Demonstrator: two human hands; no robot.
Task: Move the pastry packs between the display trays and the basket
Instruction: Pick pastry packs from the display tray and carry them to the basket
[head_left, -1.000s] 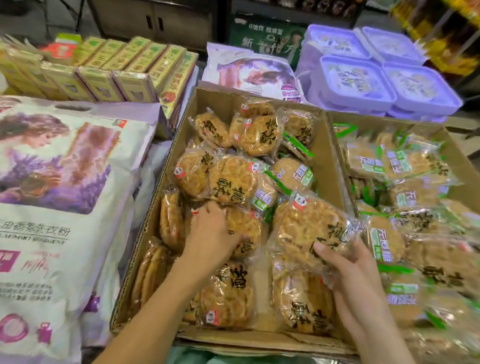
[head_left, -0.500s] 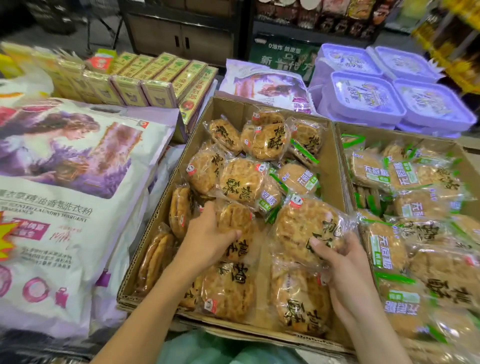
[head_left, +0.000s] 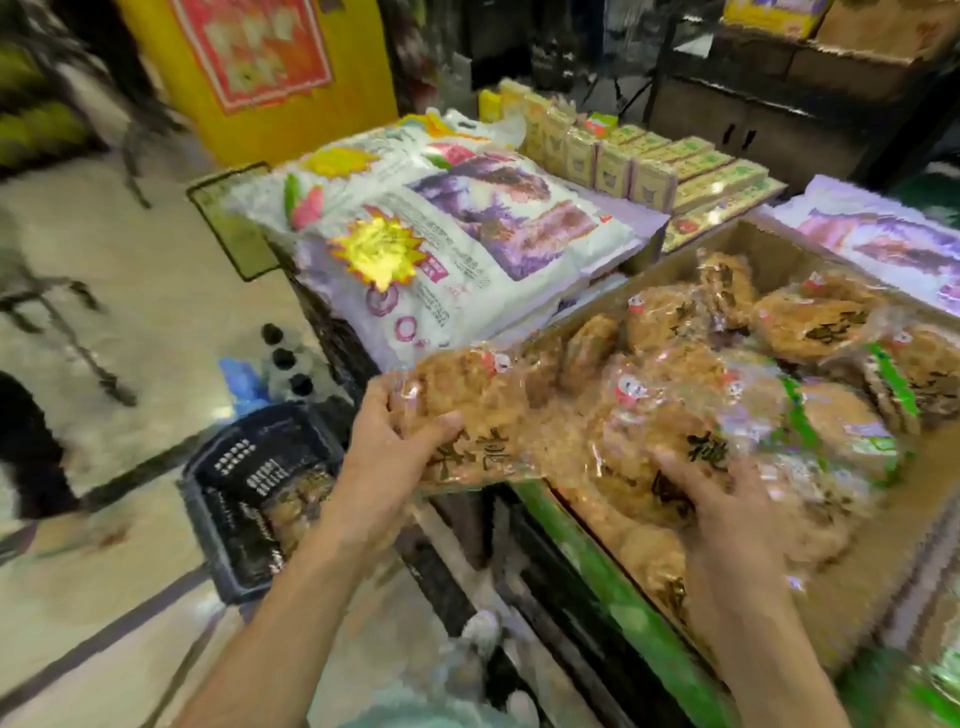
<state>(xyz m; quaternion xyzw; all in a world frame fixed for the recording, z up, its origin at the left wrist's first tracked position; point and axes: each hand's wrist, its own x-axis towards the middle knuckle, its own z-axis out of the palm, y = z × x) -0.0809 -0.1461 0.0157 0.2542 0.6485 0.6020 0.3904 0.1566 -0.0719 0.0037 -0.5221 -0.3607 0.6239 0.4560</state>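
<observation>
Gripping a pastry pack (head_left: 483, 415) by its near-left end, the left hand (head_left: 395, 447) has its thumb curled over the top of the wrapper and holds it out past the left edge of the cardboard display tray (head_left: 670, 275), whereas half a second ago that hand was still pressed down among the packs inside the tray. At 3 o'clock from it, the right hand (head_left: 727, 499) holds a second pack (head_left: 675, 441), fingers curled round its near edge, much as it did earlier, and this pack hangs over the tray's near-left corner. The view has swung left since then, so the floor now shows, and on it, at 7 o'clock from the left hand, sits a dark plastic basket (head_left: 244, 467) with at least one pack already inside. Beyond the tray at 11 o'clock lies a big white-and-purple detergent bag (head_left: 467, 244), with a row of yellow-green boxes (head_left: 670, 166) behind it. Motion blur hides the finer detail.
</observation>
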